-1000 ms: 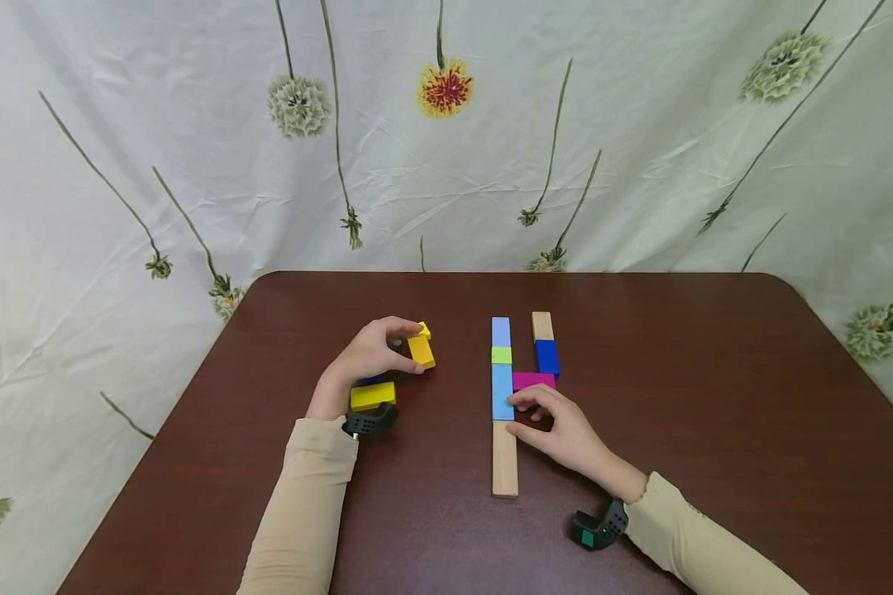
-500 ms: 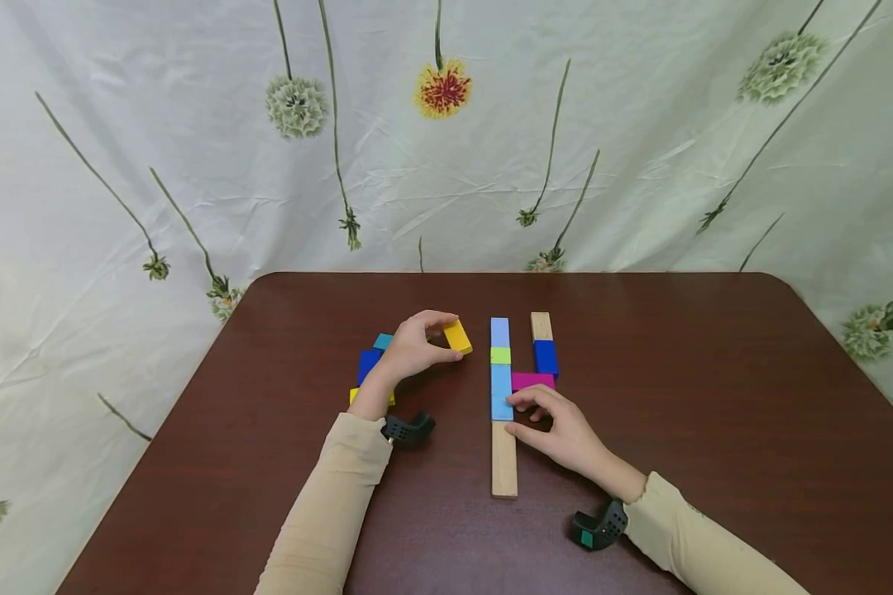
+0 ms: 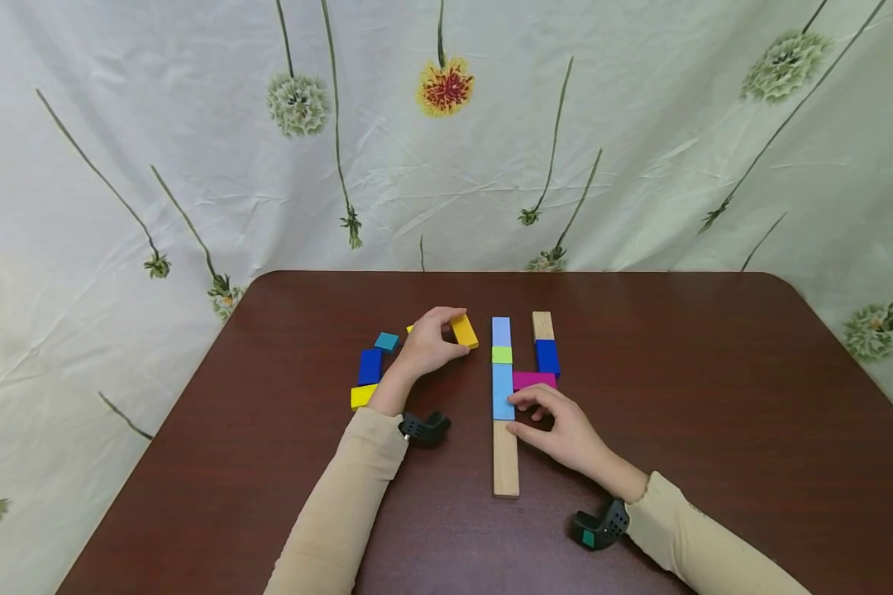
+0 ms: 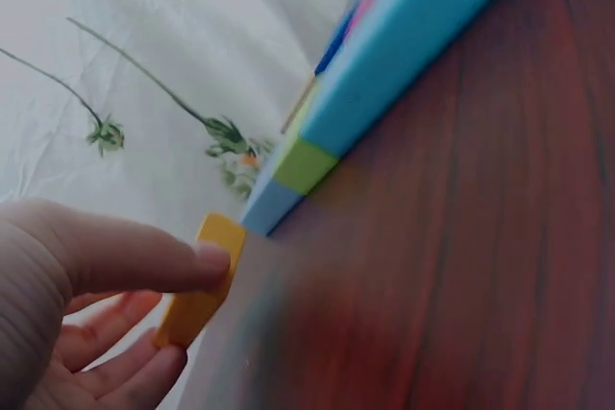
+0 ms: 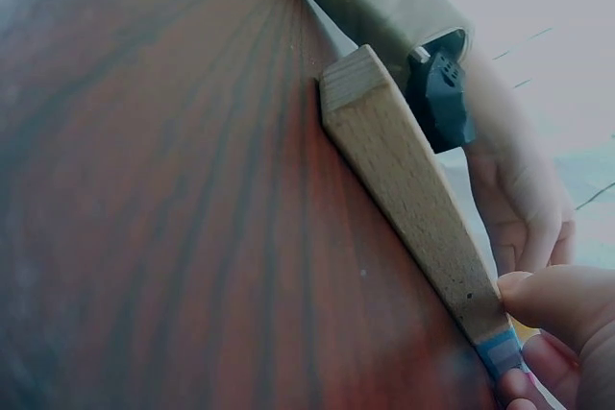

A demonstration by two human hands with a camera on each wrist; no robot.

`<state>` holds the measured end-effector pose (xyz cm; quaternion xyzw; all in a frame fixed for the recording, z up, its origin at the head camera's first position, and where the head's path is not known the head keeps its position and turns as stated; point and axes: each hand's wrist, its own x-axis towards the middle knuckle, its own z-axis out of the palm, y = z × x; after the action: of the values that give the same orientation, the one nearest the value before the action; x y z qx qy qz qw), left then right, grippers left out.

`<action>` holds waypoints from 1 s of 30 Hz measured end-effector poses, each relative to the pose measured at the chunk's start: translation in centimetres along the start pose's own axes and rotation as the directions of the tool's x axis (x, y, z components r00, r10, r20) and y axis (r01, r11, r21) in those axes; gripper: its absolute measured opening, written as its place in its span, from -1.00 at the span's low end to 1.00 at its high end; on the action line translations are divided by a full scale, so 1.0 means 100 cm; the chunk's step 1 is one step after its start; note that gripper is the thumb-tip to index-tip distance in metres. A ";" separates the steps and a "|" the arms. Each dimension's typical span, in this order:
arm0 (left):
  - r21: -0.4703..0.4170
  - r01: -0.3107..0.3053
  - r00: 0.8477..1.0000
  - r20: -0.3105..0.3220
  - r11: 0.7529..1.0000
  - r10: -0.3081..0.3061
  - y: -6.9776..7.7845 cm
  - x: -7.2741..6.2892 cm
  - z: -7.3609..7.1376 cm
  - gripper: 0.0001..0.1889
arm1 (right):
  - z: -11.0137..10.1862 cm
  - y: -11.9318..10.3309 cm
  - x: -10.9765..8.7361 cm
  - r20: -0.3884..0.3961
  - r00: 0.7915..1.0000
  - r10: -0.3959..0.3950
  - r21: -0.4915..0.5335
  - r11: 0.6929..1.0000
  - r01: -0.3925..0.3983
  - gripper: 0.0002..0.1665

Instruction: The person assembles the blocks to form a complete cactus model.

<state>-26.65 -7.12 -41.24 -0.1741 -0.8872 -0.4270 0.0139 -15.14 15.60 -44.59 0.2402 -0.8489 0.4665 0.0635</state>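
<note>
Between thumb and fingers, my left hand [image 3: 426,345] pinches an orange-yellow block [image 3: 465,331], just left of the far end of a row of blocks. From far to near the row runs periwinkle block [image 3: 501,330], lime green block [image 3: 502,355], light blue block [image 3: 502,392] and long plain wooden block [image 3: 505,463]. My right hand [image 3: 565,434] rests at the row's right side, fingertips at the light blue block and thumb at the wooden one. A magenta block [image 3: 533,380] juts right from the row, its near side partly hidden by the right fingers.
Beyond the magenta block lie a dark blue block [image 3: 547,358] and a short wooden block [image 3: 542,325]. Left of my left hand are a teal block [image 3: 387,341], another dark blue block [image 3: 370,366] and a yellow block [image 3: 363,397]. A small yellow piece [image 3: 410,329] is mostly hidden.
My left hand has carried the orange-yellow block rightward from the loose blocks toward the row's far end, uncovering the teal and dark blue blocks. My right hand has stayed in place.
</note>
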 end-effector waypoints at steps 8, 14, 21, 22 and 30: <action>0.063 -0.004 1.000 0.018 0.998 0.003 -0.004 0.005 0.013 -0.47 | 0.001 0.001 0.000 0.001 1.000 0.004 0.007 1.000 -0.004 -0.64; 0.079 0.029 0.997 -0.075 0.996 -0.023 -0.004 0.005 0.017 -0.55 | 0.001 0.000 0.001 0.004 1.000 0.006 -0.001 1.000 -0.006 -0.64; 0.088 0.053 0.992 -0.121 0.995 -0.042 -0.003 0.008 0.019 -0.64 | 0.000 0.000 0.001 0.005 1.000 0.009 0.000 1.000 -0.009 -0.64; 0.094 0.051 0.992 -0.122 0.994 -0.040 -0.004 0.009 0.020 -0.65 | 0.000 0.001 0.001 0.004 1.000 0.008 0.003 1.000 -0.008 -0.64; 0.104 0.044 0.990 -0.134 0.994 -0.030 -0.009 0.018 0.028 -0.63 | 0.001 0.004 0.000 -0.014 1.000 -0.021 0.014 1.000 0.021 -0.65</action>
<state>-28.29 -4.91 -43.37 -0.1278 -0.9090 -0.3898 0.0742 -15.29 15.70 -44.96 0.2463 -0.8426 0.4733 0.0730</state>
